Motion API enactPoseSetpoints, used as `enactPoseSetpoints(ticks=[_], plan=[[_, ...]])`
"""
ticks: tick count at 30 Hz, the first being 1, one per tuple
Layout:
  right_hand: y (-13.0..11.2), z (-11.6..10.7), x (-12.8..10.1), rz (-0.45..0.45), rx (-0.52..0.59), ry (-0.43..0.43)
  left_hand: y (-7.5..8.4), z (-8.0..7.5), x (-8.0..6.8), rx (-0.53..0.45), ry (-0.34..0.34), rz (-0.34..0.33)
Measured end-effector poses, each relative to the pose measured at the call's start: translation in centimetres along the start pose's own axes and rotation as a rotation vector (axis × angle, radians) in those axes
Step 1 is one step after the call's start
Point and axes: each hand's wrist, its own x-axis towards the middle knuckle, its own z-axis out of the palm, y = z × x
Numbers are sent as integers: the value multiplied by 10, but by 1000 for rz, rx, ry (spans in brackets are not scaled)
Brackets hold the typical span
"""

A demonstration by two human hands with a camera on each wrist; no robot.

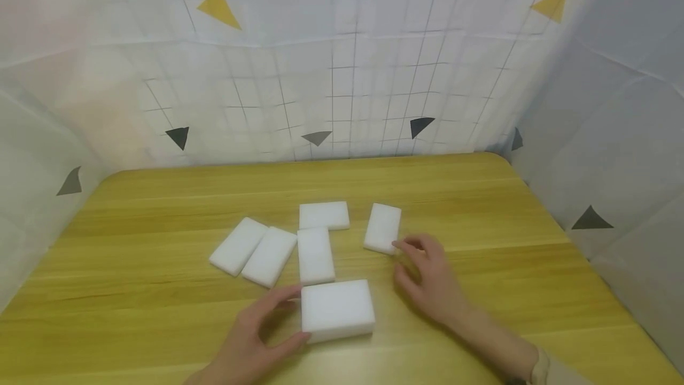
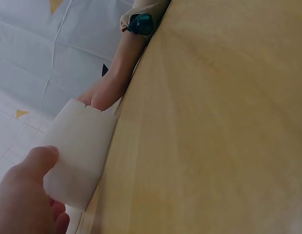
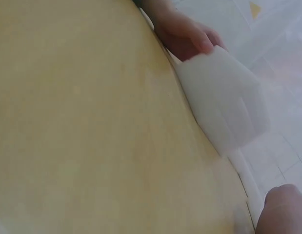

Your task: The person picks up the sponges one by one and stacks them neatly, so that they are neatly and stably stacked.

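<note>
My left hand (image 1: pixel 248 328) grips a thick white foam block (image 1: pixel 338 309) by its left end at the table's near side, thumb in front and fingers behind. In the left wrist view, the thumb (image 2: pixel 39 163) presses the near end of this block (image 2: pixel 81 151). My right hand (image 1: pixel 430 281) is at the near right corner of a thinner white foam block (image 1: pixel 383 227), index fingertip right at its edge and thumb apart from it. The right wrist view shows part of my right hand (image 3: pixel 283 209) at the bottom right corner.
More thin white blocks lie flat on the wooden table (image 1: pixel 160 314): a tilted pair (image 1: pixel 238 246) at left, an upright one (image 1: pixel 315 255) behind the thick block, and a crosswise one (image 1: pixel 323 215) farther back. Pale patterned cloth (image 1: pixel 342 76) encloses the back and sides.
</note>
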Motion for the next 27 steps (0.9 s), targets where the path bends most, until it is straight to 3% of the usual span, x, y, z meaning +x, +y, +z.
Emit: enactPoseSetpoints(ticks=[4, 13, 19, 27], plan=[[7, -3, 1, 40, -39, -50, 0, 0, 0, 9, 3, 8], [9, -3, 2, 34, -111, -148, -1, 0, 0, 6, 3, 12], [10, -3, 0, 30, -85, -126, -1, -1, 0, 20, -8, 11], [23, -4, 1, -40, -84, -42, 0, -1, 1, 21, -10, 21]])
